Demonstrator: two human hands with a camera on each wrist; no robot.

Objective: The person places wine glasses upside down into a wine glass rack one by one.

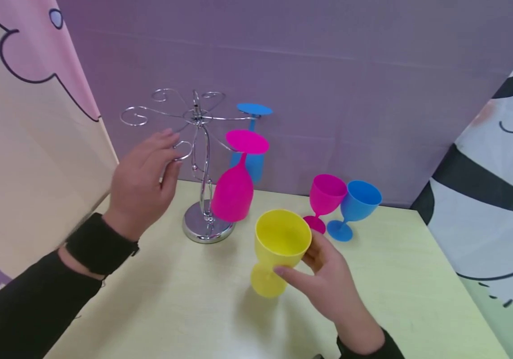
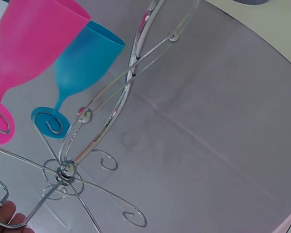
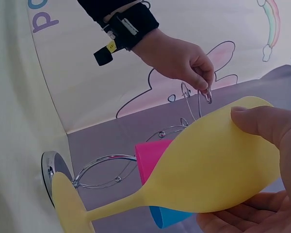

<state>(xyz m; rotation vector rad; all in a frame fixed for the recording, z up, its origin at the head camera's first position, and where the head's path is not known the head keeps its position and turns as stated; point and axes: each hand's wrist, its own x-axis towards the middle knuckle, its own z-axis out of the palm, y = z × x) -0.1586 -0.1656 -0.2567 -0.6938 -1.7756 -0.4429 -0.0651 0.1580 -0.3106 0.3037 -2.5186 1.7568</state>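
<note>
My right hand (image 1: 333,286) grips a yellow plastic goblet (image 1: 281,244) by its bowl, thumb on the near side and fingers behind. The goblet tilts with its mouth up and its foot toward the table. At the left, my left hand (image 1: 141,182) pinches the curled wire end of one arm of a chrome goblet rack (image 1: 207,227). From other arms of this rack hang a pink goblet (image 1: 234,194) and a blue goblet (image 1: 256,169), both upside down by their feet. The pink one partly hides the blue one in the head view.
Right of the rack, a second pink goblet (image 1: 327,195) and a second blue goblet (image 1: 361,200) stand upright close together near the back edge of the pale table (image 1: 400,289). A purple cloth backdrop (image 1: 328,89) rises behind, with printed cartoon panels at both sides.
</note>
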